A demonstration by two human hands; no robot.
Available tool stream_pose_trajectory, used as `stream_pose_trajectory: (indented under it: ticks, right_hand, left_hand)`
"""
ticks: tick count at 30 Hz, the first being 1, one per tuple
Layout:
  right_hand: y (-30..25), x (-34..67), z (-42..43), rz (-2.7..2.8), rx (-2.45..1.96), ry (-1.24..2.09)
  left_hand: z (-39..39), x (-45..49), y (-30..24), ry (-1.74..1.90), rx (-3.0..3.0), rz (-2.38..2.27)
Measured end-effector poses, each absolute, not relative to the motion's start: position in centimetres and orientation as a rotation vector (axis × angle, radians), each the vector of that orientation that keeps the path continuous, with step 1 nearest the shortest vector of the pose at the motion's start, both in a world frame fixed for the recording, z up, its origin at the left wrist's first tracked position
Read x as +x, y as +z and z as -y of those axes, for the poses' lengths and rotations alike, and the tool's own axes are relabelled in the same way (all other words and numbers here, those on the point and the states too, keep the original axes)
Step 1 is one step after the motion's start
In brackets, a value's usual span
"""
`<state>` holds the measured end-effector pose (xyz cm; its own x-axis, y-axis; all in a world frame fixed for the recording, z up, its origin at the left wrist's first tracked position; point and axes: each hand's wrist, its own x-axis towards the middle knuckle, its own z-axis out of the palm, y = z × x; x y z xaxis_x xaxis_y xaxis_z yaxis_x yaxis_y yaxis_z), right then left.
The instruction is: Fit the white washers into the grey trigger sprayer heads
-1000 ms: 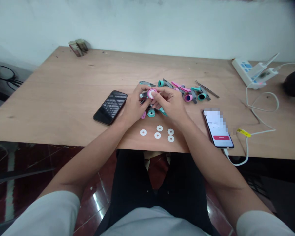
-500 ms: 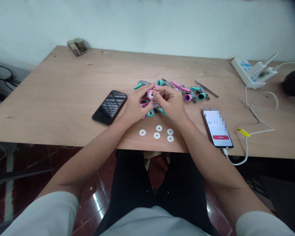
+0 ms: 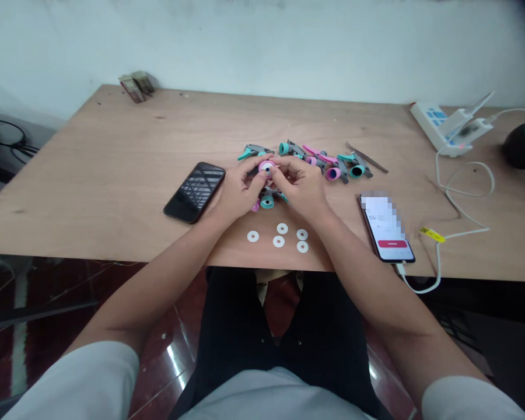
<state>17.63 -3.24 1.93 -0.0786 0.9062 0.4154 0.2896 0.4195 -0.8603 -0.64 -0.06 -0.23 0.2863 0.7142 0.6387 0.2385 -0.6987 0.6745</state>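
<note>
Between both hands is a trigger spray head with a pink collar (image 3: 261, 167), its opening turned up toward me. A white ring washer (image 3: 268, 165) shows inside that opening. My left hand (image 3: 240, 186) is closed round the collar's left side, thumb at the rim. From the right, my right hand (image 3: 304, 181) grips it too, with its thumb at the washer. Most of the spray head's body is hidden behind my fingers. Just below the hands lies a teal-collared spray head (image 3: 267, 201). Several loose white washers (image 3: 279, 241) lie flat nearer the table edge.
More spray heads (image 3: 356, 169) lie behind and right of my hands, with metal tweezers (image 3: 367, 157) beyond. A dark phone (image 3: 195, 192) lies left; a lit phone (image 3: 387, 230) on a white cable lies right. A power strip (image 3: 440, 131) is at the back right.
The pink collar has shifted slightly left and tilted more toward me, so its opening and the washer show more fully. Both thumbs now meet at its rim. The loose washers lie as before.
</note>
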Motion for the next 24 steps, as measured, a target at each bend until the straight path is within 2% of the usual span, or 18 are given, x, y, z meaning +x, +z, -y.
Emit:
stream_pose_trajectory:
  ticks: [15,24]
  right_hand:
    - [0.8,17.5,2.4,1.69,-0.978,0.409]
    - [0.7,17.1,2.6,1.676,-0.974,0.427]
  left_hand:
    - [0.1,-0.9,-0.3,1.329,2.285,-0.83]
    - [0.3,-0.7,-0.2,1.367,2.289,-0.752]
